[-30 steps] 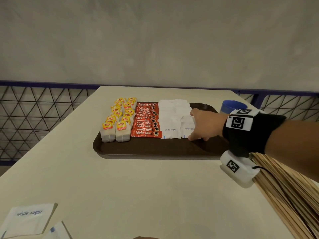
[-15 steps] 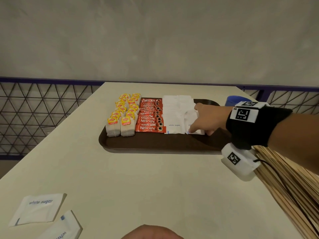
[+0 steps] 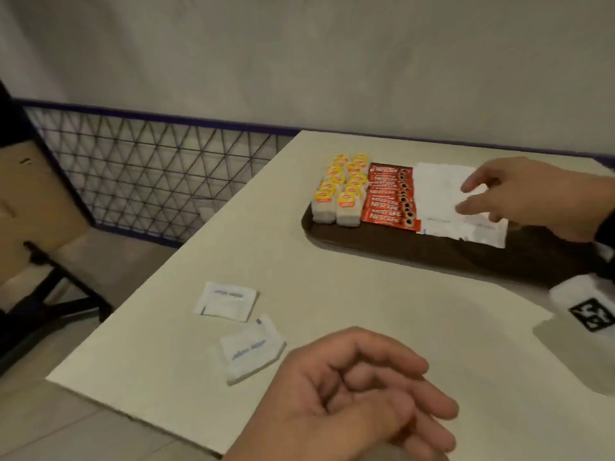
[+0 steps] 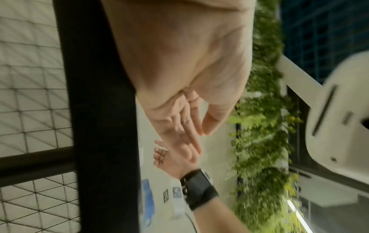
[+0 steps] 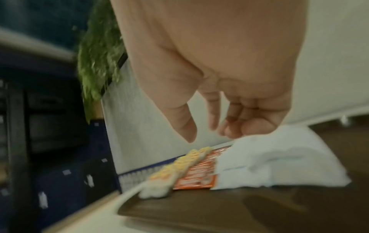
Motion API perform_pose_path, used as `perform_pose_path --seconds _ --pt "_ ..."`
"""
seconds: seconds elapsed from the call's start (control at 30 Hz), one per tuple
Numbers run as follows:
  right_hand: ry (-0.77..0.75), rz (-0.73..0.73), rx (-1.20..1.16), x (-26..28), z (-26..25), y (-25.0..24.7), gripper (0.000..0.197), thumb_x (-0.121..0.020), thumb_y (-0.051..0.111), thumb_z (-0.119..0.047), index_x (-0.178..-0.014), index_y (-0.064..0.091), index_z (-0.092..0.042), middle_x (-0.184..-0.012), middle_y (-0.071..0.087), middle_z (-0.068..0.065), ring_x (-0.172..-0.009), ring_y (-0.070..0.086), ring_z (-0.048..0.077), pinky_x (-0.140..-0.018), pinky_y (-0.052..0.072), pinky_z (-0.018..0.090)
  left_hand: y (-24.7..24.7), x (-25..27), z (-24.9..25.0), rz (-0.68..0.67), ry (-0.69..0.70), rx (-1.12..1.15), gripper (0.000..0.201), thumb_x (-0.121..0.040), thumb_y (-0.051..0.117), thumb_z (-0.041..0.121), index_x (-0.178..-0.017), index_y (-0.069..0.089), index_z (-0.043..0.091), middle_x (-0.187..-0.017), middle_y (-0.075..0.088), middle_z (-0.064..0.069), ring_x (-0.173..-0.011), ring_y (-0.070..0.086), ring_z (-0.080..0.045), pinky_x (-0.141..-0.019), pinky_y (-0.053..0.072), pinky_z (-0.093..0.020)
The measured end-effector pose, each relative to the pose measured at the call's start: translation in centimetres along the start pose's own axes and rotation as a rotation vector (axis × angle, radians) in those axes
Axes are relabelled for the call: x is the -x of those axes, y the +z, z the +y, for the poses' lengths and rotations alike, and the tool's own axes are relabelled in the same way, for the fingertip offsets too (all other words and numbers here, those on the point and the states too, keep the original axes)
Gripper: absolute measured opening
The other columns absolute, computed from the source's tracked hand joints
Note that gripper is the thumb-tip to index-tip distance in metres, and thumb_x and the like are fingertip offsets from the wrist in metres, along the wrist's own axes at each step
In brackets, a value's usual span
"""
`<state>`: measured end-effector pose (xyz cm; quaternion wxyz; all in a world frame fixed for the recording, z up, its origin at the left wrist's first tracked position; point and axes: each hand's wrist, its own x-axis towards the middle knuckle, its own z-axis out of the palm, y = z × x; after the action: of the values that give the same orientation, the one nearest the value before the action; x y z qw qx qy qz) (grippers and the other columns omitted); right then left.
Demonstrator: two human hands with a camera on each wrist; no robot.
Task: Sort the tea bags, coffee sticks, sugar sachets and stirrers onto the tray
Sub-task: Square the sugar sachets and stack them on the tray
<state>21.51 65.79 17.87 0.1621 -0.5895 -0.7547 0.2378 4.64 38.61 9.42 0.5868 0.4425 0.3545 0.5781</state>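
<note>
While right hand (image 3: 529,197) hovers above sugar sachets (image 3: 446,197), fingers (image 3: 469,185) loose

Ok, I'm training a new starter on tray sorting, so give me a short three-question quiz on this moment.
1. True or false: the right hand is over the sugar sachets on the tray.
2. How many sugar sachets lie loose on the table, off the tray?
3. Which row sits between the tea bags and the sugar sachets? A) stirrers B) coffee sticks C) cups

Key: 1 true; 2 two, one farther from the person and one nearer, beside the empty left hand; 3 B.
</note>
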Motion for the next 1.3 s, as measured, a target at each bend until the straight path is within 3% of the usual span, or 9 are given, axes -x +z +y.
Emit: perform_pose_path --seconds 0.13,0.27,0.37,0.53,0.67,0.83,1.0,1.13,1.3 --pt "-0.154 -0.317 -0.194 6.4 -5.3 3.3 0.008 -0.088 0.077 -0.02 -0.084 0.076 -0.013 -0.074 0.068 0.006 -0.061 0.056 0.015 -0.059 0.047 0.033 -3.8 2.4 2.2 0.578 0.302 -0.421 0.024 -0.089 0.065 -0.01 -0.082 0.074 0.012 -0.086 0.078 -0.007 -0.079 0.074 -0.021 -0.072 0.058 -0.029" --pt "-0.476 -0.56 0.15 12.1 -9.4 8.4 0.029 -0.091 0.069 -0.049 -0.119 0.064 -0.045 -0.103 0.064 -0.008 -0.082 0.064 0.004 -0.074 0.051 0.024 -8.7 3.5 2.7 0.974 0.361 -0.872 0.038 -0.09 0.057 -0.006 -0.091 0.07 0.03 -0.095 0.068 0.014 -0.093 0.064 -0.011 -0.074 0.046 -0.017" --pt "-0.674 -0.592 0.457 15.0 -11.7 11.3 0.046 -0.097 0.053 -0.061 -0.14 0.037 -0.059 -0.117 0.042 -0.008 -0.103 0.057 0.011 -0.094 0.046 0.029 -9.9 3.2 2.1 0.959 0.243 -1.146 0.036 -0.091 0.054 0.002 -0.104 0.061 0.035 -0.11 0.056 0.024 -0.11 0.047 -0.007 -0.091 0.04 -0.024" --pt "-0.741 -0.535 0.533 17.7 -11.7 12.9 0.036 -0.095 0.055 -0.059 -0.13 0.049 -0.05 -0.106 0.038 -0.008 -0.097 0.051 0.016 -0.089 0.044 0.032 -9.8 2.6 1.9 0.835 -0.037 -1.401 0.033 -0.098 0.045 0.033 -0.127 0.059 0.042 -0.138 0.051 0.016 -0.128 0.035 -0.013 -0.101 0.028 -0.037" --pt "-0.685 -0.488 0.462 19.0 -9.6 12.1 0.032 -0.094 0.053 -0.063 -0.113 0.056 -0.038 -0.105 0.042 -0.012 -0.096 0.052 0.01 -0.092 0.048 0.033 -9.5 2.4 2.0 0.77 -0.128 -1.546 0.034 -0.097 0.044 0.052 -0.118 0.066 0.039 -0.136 0.056 0.013 -0.124 0.04 -0.017 -0.098 0.029 -0.041" --pt "-0.602 -0.401 0.344 20.2 -6.3 11.1 0.013 -0.095 0.062 -0.05 -0.096 0.057 -0.038 -0.106 0.046 -0.014 -0.098 0.051 0.005 -0.092 0.048 0.029 -9.2 2.5 1.9 0.9 -0.117 -1.528 0.043 -0.091 0.053 0.06 -0.125 0.057 0.034 -0.129 0.059 0.011 -0.121 0.044 -0.019 -0.097 0.031 -0.041" --pt "-0.614 -0.385 0.349 20.6 -4.9 10.8 0.037 -0.095 0.058 -0.052 -0.13 0.045 -0.046 -0.108 0.04 -0.013 -0.106 0.043 0.011 -0.096 0.043 0.03 -9.0 2.3 1.8 0.86 -0.115 -1.53 0.037 -0.091 0.057 0.059 -0.118 0.058 0.034 -0.119 0.058 0.011 -0.115 0.047 -0.019 -0.091 0.03 -0.038" --pt "-0.666 -0.411 0.4 20.8 -4.7 10.9 0.049 -0.1 0.05 -0.053 -0.148 0.041 -0.045 -0.11 0.038 -0.007 -0.106 0.039 0.011 -0.1 0.042 0.034 -9.1 2.4 1.7 0.752 0.005 -1.299 0.021 -0.086 0.074 0.041 -0.099 0.06 0.034 -0.11 0.048 0.016 -0.103 0.052 -0.007 -0.081 0.042 -0.021" --pt "-0.734 -0.36 0.548 22.2 -3.2 8.9 0.06 -0.085 0.058 -0.073 -0.122 0.054 -0.026 -0.117 0.037 -0.006 -0.107 0.039 0.012 -0.095 0.048 0.036 -8.1 2.5 1.7 0.729 0.121 -1.135 0.025 -0.079 0.082 0.025 -0.099 0.068 0.033 -0.106 0.056 0.02 -0.097 0.056 0.003 -0.072 0.04 -0.006"
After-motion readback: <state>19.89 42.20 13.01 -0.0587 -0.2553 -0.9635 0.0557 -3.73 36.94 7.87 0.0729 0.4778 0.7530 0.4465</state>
